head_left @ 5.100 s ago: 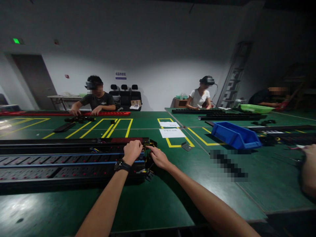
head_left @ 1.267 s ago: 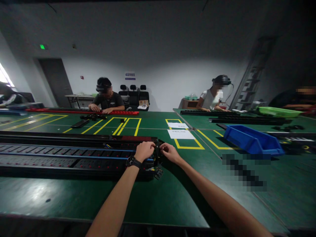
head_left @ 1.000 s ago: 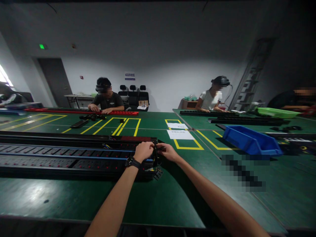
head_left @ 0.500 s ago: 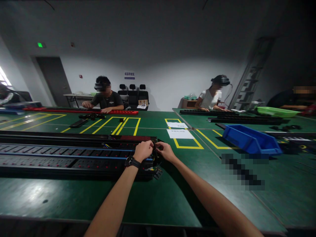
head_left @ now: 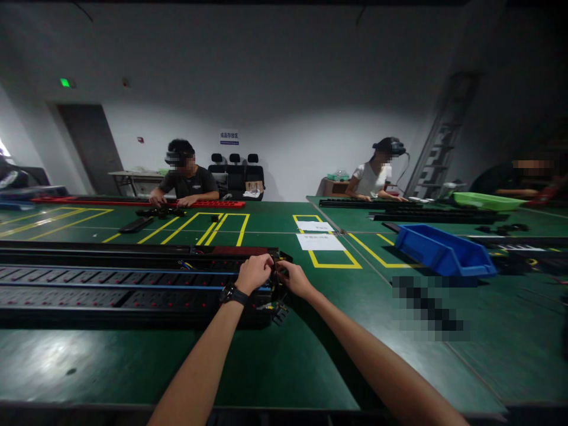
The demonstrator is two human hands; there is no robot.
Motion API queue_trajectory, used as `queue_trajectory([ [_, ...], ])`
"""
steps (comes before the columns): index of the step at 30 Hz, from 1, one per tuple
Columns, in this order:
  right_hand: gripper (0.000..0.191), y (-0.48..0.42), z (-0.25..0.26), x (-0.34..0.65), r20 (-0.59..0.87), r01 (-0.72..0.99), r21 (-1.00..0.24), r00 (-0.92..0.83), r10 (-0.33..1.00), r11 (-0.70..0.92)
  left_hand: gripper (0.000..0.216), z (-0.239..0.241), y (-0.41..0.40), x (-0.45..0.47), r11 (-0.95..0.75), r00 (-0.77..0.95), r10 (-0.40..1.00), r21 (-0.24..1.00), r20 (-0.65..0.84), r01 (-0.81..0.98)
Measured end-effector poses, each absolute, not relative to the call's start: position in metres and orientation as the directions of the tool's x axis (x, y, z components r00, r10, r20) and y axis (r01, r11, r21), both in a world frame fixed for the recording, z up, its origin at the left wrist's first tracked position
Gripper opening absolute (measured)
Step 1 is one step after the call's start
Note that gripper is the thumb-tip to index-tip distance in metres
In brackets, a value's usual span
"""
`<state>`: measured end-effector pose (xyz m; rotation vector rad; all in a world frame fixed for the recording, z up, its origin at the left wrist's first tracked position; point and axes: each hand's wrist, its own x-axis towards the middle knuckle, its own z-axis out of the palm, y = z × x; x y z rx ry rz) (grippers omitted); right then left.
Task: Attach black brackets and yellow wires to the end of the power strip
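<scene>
Long black power strips [head_left: 80,296] lie side by side on the green table, with red-dotted outlets and blue edges. At their right end, my left hand [head_left: 256,272] is closed with curled fingers over a strip's end; a dark watch sits on that wrist. Facing it, my right hand [head_left: 293,280] pinches at a small dark part on the same end. What exactly the fingers hold is too small and dark to make out. A black connector [head_left: 280,313] with yellow wire sticks out just below the hands. Blue and yellow wires [head_left: 184,265] show behind the strips.
A blue bin [head_left: 444,251] stands to the right, and a green tray [head_left: 488,201] lies farther back. Two white paper sheets [head_left: 319,242] rest within yellow tape ahead. Across the table, co-workers sit by a red strip [head_left: 213,205] and black strips [head_left: 355,203].
The view has shifted slightly. My hands stay at the strip's end, with the right fingers moved a little. The co-worker at left has brought a hand to the dark parts on the table.
</scene>
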<state>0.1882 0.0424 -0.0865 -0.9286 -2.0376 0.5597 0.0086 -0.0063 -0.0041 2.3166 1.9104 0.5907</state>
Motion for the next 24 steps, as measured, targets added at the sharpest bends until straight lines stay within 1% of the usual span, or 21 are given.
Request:
queue_trajectory([
  [5, 0.025, 0.038, -0.084, 0.189, 0.506, 0.442, -0.615, -0.414, 0.757, 0.653, 0.027, -0.002, -0.007, 0.009, -0.219, 0.15, 0.961, 0.307, 0.232, 0.926],
  [10, 0.028, 0.034, -0.083, 0.186, 0.487, 0.507, -0.577, -0.415, 0.769, 0.64, 0.027, -0.004, -0.005, 0.008, -0.213, 0.144, 0.962, 0.306, 0.232, 0.928],
  [14, 0.032, 0.029, -0.079, 0.185, 0.492, 0.528, -0.553, -0.417, 0.764, 0.644, 0.028, -0.006, -0.003, 0.007, -0.219, 0.151, 0.96, 0.3, 0.234, 0.928],
  [19, 0.035, 0.026, -0.076, 0.185, 0.475, 0.561, -0.541, -0.411, 0.778, 0.627, 0.027, -0.007, -0.003, 0.006, -0.225, 0.155, 0.957, 0.296, 0.244, 0.928],
  [24, 0.035, 0.026, -0.076, 0.184, 0.479, 0.551, -0.544, -0.414, 0.774, 0.632, 0.027, -0.008, -0.002, 0.006, -0.233, 0.161, 0.954, 0.288, 0.253, 0.929],
])
